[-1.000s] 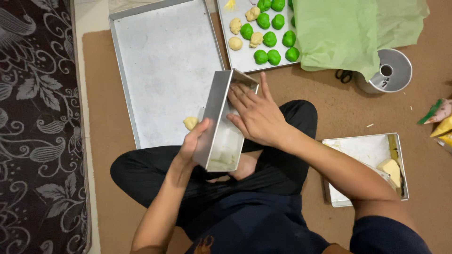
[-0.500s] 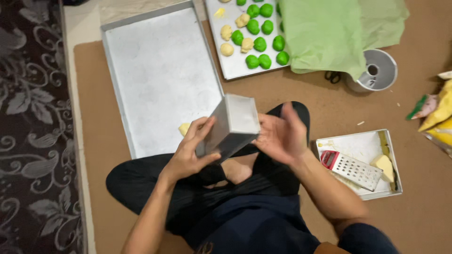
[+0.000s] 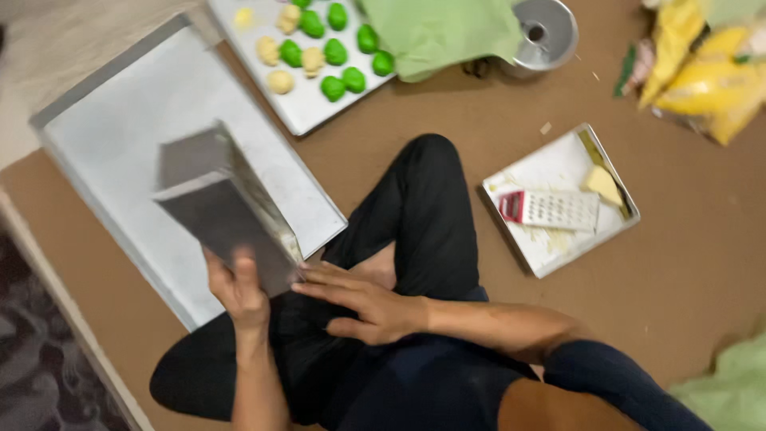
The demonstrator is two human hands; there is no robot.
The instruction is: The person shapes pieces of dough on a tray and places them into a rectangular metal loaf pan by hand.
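Note:
My left hand [image 3: 238, 289] grips the near end of a long rectangular metal loaf tin [image 3: 223, 209], held tilted over the large empty baking tray [image 3: 104, 136]. My right hand [image 3: 363, 301] is flat and open just to the right of the tin, fingers spread and pointing at its lower corner, touching or nearly touching it. I sit cross-legged in dark trousers [image 3: 423, 207] on the brown floor.
A second tray [image 3: 307, 112] at the top holds several green and yellow dough balls, partly under a green cloth [image 3: 447, 32]. A small tray [image 3: 558, 207] to the right holds a grater [image 3: 550, 209] and a cheese piece [image 3: 602, 185]. A metal tube mould [image 3: 542, 32] and yellow packets [image 3: 702, 72] lie beyond.
The loaf tin has swung to the left over the big tray, now held by my left hand alone. My right hand has come off it and opened flat beside it. The view has shifted.

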